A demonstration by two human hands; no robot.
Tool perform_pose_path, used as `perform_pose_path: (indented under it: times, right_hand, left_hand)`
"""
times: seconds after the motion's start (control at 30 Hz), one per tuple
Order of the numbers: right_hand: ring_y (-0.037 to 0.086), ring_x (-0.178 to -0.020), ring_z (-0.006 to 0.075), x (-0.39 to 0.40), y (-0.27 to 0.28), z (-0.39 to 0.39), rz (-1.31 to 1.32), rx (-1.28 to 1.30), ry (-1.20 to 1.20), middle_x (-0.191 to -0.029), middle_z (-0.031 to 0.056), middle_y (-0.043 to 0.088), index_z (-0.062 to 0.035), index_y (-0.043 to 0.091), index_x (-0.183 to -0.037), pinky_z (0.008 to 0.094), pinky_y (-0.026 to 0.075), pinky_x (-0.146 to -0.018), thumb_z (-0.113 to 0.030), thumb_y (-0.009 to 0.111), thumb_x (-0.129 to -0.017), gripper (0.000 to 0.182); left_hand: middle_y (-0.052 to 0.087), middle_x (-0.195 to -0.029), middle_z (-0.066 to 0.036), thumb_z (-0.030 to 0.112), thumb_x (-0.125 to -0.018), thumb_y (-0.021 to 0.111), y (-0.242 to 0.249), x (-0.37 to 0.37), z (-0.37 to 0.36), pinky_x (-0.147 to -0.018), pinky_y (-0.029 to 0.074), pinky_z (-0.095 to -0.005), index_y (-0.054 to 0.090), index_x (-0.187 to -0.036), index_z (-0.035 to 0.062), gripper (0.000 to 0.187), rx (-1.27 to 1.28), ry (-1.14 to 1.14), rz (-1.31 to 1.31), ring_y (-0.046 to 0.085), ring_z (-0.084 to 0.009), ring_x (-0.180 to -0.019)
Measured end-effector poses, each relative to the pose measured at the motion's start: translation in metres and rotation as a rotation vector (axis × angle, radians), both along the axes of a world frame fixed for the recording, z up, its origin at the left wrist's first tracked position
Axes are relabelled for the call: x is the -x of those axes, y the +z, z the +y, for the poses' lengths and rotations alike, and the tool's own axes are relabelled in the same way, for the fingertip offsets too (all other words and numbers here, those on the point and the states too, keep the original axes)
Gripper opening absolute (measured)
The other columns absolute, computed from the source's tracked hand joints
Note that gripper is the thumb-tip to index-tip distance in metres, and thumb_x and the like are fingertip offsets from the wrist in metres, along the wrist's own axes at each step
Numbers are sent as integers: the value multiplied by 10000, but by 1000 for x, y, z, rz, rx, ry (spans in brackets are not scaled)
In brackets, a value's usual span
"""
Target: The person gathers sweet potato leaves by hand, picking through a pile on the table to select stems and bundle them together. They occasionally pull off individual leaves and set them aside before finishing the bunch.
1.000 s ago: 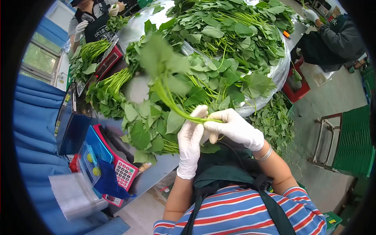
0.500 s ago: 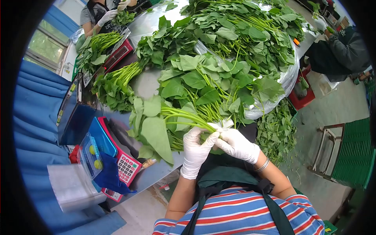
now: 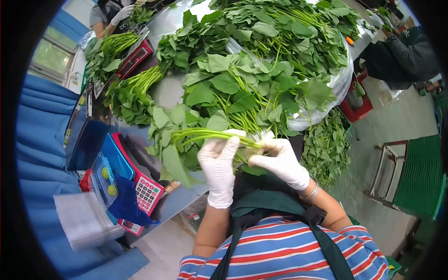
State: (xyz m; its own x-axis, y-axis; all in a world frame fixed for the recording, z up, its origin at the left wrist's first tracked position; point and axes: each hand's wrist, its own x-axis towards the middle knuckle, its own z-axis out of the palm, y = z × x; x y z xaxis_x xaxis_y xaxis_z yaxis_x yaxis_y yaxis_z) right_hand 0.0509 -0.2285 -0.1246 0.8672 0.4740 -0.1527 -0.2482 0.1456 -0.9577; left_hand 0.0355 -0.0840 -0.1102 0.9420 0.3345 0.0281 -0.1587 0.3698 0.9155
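Observation:
My left hand (image 3: 218,163), in a white glove, is closed around the stems of a bunch of leafy greens (image 3: 196,135), whose leaves hang to the left. At the cut ends of those stems, my right hand (image 3: 282,161), also gloved, has thumb and fingers around the tips. A large pile of leafy greens (image 3: 252,93) lies on the table just beyond both hands. To the left of it rests a separate bundle (image 3: 135,95) with its stems pointing up and right.
A red scale (image 3: 135,58) holds greens at the back left. Nearer are a pink calculator (image 3: 148,195), a clear plastic box (image 3: 103,179) and papers (image 3: 81,219). Co-workers (image 3: 114,18) (image 3: 406,56) stand at the back left and right. A green stool (image 3: 417,172) is at right.
Both hands have moved apart slightly; the left hand shifted left with the bunch, and the right hand's fingers have spread somewhat. The whole view has shifted a little.

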Motion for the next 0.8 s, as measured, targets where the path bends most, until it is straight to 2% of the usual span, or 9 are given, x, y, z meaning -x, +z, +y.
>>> perform_pose_path:
  times: [0.1,0.23,0.37,0.53,0.57,0.6,0.7,0.73,0.8]
  right_hand:
    - [587,-706,177,-10,12,1,-785,327,-296,-778,51,612,-75,636,-897,272,457,-635,-265,739,-684,303]
    - [512,-594,215,-8,30,0,-1085,647,-272,-665,37,543,-104,603,-836,319,396,-551,-304,688,-712,250]
    - [520,-601,226,-6,26,4,-1082,802,-246,-663,50,543,-98,581,-779,335,403,-551,-273,651,-741,192]
    - [527,-584,286,-16,30,-8,-1015,750,101,-601,93,522,-70,511,-648,388,413,-539,-212,594,-765,202]
    - [538,-549,226,-19,27,-8,-1055,652,66,-580,87,509,-46,532,-663,331,420,-522,-149,565,-774,156]
    - [538,-549,226,-18,23,-9,-1051,655,66,-580,87,509,-46,532,-663,331,420,-522,-149,565,-774,156]
    - [496,-598,57,-17,9,-12,-312,35,-422,-623,5,539,-16,576,-716,196,402,-564,-78,549,-792,102]
    - [504,-649,50,-23,6,-20,-214,-125,-470,-701,-11,565,-10,577,-761,192,411,-592,-69,577,-790,66]
    - [569,-709,125,-36,11,-32,-172,-99,-486,-793,35,600,-33,585,-976,231,454,-637,-54,593,-777,200]
  left_hand:
    - [651,-863,-115,0,-781,636,7,4,1,-728,496,-267,607,-945,-40,171,3,29,16,615,-152,-764]
    - [656,-824,-103,-16,-761,654,10,5,-1,-695,496,-243,619,-921,-40,166,-131,105,74,615,-132,-723]
    - [657,-797,-83,-15,-743,675,17,8,-8,-646,486,-216,639,-846,-43,113,-326,147,115,605,-97,-687]
    - [647,-755,-52,-10,-724,694,14,12,0,-603,467,-194,641,-839,-36,129,-403,-16,195,586,-78,-642]
    - [647,-756,-53,-12,-722,696,15,14,4,-601,466,-192,640,-843,-35,135,-390,-66,199,585,-77,-640]
    - [647,-757,-53,-13,-719,697,16,14,6,-599,465,-190,640,-848,-33,142,-374,-116,201,583,-75,-637]
    - [644,-770,-62,-22,-724,684,29,16,10,-644,475,-205,624,-832,-32,124,-392,63,176,596,-90,-676]
    - [644,-782,-70,-31,-736,666,30,19,23,-664,478,-216,617,-845,-31,119,-454,149,126,599,-101,-697]
    - [642,-819,-90,-61,-759,609,31,28,48,-709,478,-240,596,-916,-26,161,-432,202,-24,605,-132,-743]
